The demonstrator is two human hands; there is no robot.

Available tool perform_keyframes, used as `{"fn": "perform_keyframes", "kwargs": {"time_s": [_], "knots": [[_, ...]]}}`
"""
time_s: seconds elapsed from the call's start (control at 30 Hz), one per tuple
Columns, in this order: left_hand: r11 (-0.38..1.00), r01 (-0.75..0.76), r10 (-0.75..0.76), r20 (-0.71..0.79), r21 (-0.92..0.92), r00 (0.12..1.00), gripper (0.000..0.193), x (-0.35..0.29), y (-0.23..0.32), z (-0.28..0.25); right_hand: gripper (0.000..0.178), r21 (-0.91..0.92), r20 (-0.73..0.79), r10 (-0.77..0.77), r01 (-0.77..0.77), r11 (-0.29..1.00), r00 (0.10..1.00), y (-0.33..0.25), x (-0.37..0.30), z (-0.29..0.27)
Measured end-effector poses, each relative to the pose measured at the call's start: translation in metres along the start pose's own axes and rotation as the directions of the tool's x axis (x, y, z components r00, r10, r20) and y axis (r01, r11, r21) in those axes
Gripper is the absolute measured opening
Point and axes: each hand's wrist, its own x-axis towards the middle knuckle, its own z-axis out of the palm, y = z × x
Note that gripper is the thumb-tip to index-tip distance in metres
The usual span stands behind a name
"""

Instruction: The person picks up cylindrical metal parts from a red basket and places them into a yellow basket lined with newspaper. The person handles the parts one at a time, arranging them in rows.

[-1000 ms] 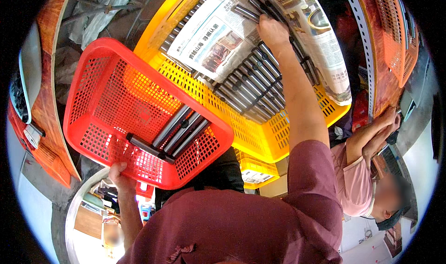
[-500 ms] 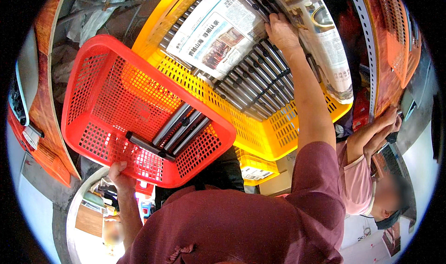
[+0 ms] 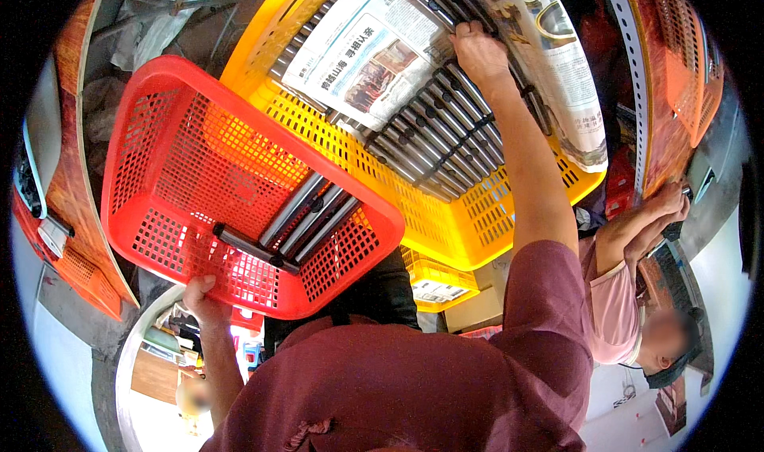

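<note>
My left hand (image 3: pixel 204 297) is closed on the near rim of a red perforated plastic basket (image 3: pixel 239 286), which is held tilted. Inside it lie several dark, shiny metal tubes (image 3: pixel 306 213). Further right my right hand (image 3: pixel 481 52) reaches into a large yellow crate (image 3: pixel 477 229). Its fingers are curled on a metal tube (image 3: pixel 434 8) at the newspaper's edge; the fingertips are partly hidden. Rows of similar metal tubes (image 3: pixel 442 130) fill the crate next to that hand. Newspaper sheets (image 3: pixel 358 62) cover part of them.
Below the large crate is another yellow crate (image 3: pixel 438 281). A co-worker in a pink shirt (image 3: pixel 613 305) sits at the right, hands together. Orange baskets (image 3: pixel 684 62) stand on a wooden surface at the far right; another wooden board (image 3: pixel 76 157) rises at the left.
The red basket has shifted very slightly left and up with my left hand. My right hand has moved slightly within the crate.
</note>
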Motion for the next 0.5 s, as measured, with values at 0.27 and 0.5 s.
{"fn": "perform_keyframes", "kwargs": {"time_s": [0.27, 0.5], "knots": [[0.998, 0.05, -0.05, 0.023, 0.03, 0.998, 0.073, 0.003, 0.002, -0.01, 0.026, -0.064, 0.064, -0.003, 0.007, 0.998, 0.998, 0.002, 0.008, 0.01], [0.997, 0.077, -0.077, 0.049, 0.004, 0.996, 0.074, 0.005, 0.0, -0.012, 0.033, -0.032, 0.039, -0.014, 0.015, 0.999, 0.999, -0.004, 0.007, -0.013]]}}
